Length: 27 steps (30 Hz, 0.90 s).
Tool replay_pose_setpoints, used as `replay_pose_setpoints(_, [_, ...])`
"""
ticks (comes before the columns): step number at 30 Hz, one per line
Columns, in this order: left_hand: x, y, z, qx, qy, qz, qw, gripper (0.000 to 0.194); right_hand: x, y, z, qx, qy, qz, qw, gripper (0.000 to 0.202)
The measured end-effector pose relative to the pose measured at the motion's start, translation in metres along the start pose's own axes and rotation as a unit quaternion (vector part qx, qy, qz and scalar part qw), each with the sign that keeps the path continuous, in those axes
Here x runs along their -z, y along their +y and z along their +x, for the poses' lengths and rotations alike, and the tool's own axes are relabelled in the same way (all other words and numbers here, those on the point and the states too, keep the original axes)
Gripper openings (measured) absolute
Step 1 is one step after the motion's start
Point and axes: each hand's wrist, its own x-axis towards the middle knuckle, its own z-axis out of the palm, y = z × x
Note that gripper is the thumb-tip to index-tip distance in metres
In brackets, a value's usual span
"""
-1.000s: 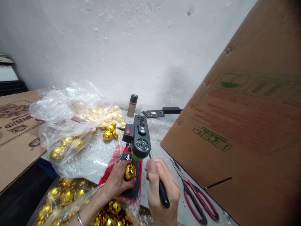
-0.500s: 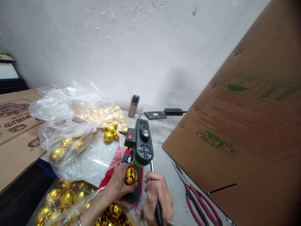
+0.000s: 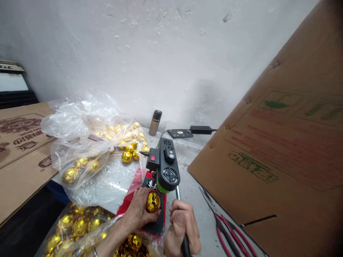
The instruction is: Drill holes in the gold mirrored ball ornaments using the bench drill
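Observation:
My left hand (image 3: 140, 208) is closed around a gold mirrored ball (image 3: 153, 202), thumb below it and fingers behind. The ball is at the black base (image 3: 157, 228) of a small bench machine (image 3: 168, 167), just below its head, which has round vents and a red switch. My right hand (image 3: 182, 228) is wrapped round the machine's lever (image 3: 184, 246), a metal rod with a black grip. Under the base lies red material (image 3: 127, 203). What the ball touches beneath it is hidden.
Clear plastic bags (image 3: 80, 121) with gold balls lie left and at the front. Red-handled scissors (image 3: 230, 232) lie on the right, beside a large cardboard box (image 3: 268, 142). A spray can (image 3: 155, 123) and black adapter (image 3: 200, 129) stand near the wall.
The whole view has shifted slightly, so everything appears a little further right. Both hands keep the same grips on the ball and lever.

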Motion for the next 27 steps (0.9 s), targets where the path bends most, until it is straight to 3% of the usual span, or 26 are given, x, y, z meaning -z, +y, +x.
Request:
replay_pose_setpoints(12, [-0.0047, -0.0059, 0.0002, -0.022, 0.023, 0.016, 0.999, 0.047, -0.0023, 0.0000, -0.0030, -0.010, 0.011, 0.001, 1.000, 0.033])
replay_pose_setpoints(27, [-0.0049, -0.0079, 0.0017, -0.021, 0.011, 0.019, 1.000, 0.048, -0.0017, 0.0022, -0.0078, -0.021, 0.005, 0.028, 0.999, 0.032])
